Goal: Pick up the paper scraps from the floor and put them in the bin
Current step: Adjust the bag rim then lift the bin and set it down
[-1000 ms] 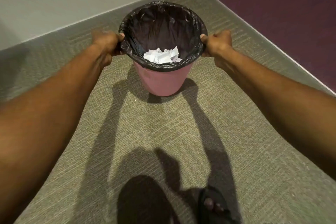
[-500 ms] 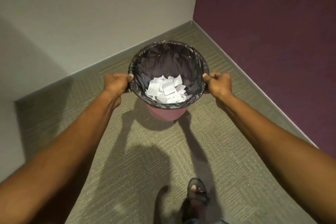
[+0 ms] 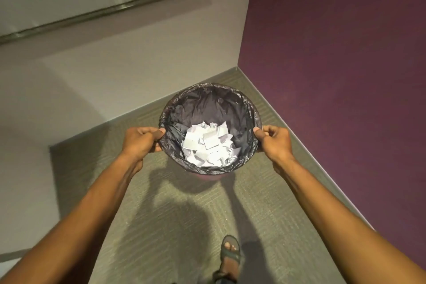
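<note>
**Bin of paper scraps gripped at both sides near the corner**

A round pink plastic bin (image 3: 208,176) sits at the centre of the view, near the corner where a pale grey wall (image 3: 115,64) meets a dark purple wall (image 3: 334,76). A crinkled black plastic liner (image 3: 207,106) covers its inside and folds over the rim, so only a sliver of pink shows at the near edge. In the bottom lies a heap of white paper scraps (image 3: 208,145), flat torn pieces and a few crumpled ones.

The left hand (image 3: 140,139) grips the left rim and the right hand (image 3: 274,140) grips the right rim. On each the thumb presses on top of the liner edge, and the fingers (image 3: 276,130) curl together below it, pinching the rim.

Whether the bin's base touches the grey-green carpet floor (image 3: 175,226) cannot be told. A sandalled foot (image 3: 230,253) stands on the near carpet, and a metal rail (image 3: 110,8) runs along the pale wall.
</note>
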Action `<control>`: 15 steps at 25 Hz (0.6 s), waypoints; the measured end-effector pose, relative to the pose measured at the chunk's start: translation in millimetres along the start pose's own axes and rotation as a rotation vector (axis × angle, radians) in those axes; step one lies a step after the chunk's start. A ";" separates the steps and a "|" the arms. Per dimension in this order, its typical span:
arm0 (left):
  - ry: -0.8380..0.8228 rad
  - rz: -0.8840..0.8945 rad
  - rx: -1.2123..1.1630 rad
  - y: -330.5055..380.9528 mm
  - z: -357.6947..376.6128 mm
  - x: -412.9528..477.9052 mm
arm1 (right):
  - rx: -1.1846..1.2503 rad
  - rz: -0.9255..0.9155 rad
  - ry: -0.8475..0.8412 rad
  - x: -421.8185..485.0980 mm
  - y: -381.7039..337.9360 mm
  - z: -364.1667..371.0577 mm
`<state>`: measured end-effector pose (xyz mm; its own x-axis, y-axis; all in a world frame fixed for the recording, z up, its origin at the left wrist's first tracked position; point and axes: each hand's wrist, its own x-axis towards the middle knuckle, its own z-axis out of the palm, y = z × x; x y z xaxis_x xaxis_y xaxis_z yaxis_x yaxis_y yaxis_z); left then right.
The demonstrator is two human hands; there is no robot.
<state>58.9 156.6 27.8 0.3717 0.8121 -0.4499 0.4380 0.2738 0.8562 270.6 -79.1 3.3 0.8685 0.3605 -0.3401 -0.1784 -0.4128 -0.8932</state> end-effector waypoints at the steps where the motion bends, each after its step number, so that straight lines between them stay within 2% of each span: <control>1: -0.002 0.004 0.002 7.5 -1.6 -4.7 | -0.001 -0.006 -0.003 -2.9 -6.4 -5.4; 9: -0.052 0.016 0.035 40.9 3.2 -18.9 | 0.017 -0.038 -0.041 0.6 -43.4 -38.6; 15: -0.154 0.049 0.093 58.6 18.0 16.9 | 0.030 0.014 -0.040 33.7 -50.9 -46.1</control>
<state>105.6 177.1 65.8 0.5122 0.7326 -0.4482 0.4879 0.1813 0.8539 330.3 -84.5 50.9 0.8466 0.3888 -0.3635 -0.2047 -0.3926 -0.8967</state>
